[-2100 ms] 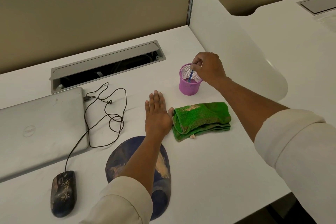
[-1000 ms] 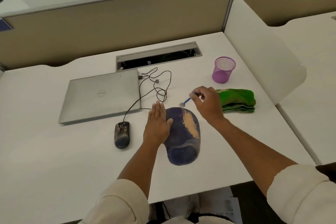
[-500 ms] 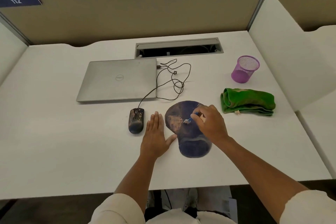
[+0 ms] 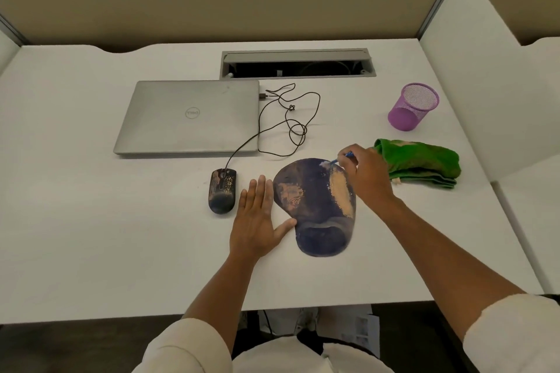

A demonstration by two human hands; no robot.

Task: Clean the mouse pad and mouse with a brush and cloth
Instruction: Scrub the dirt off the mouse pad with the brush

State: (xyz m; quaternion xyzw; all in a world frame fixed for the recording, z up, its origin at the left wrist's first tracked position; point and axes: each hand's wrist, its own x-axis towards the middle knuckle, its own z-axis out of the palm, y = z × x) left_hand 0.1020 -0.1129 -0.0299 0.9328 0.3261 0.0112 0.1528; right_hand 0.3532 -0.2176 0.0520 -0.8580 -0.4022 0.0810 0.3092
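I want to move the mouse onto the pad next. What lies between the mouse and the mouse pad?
In the head view, the left hand lies flat on the desk between the mouse and the mouse pad, thumb touching the pad's edge.

Cream long sleeves are pushed up past both elbows, bunched soft and thick at the near edge, forearms bare. The left hand (image 4: 257, 221) and right hand (image 4: 368, 177) wear no rings or watch.

Bright, even overhead light; soft shadows under hands on desk (image 4: 91, 236); wide-angle bending at edges; slightly soft focus.
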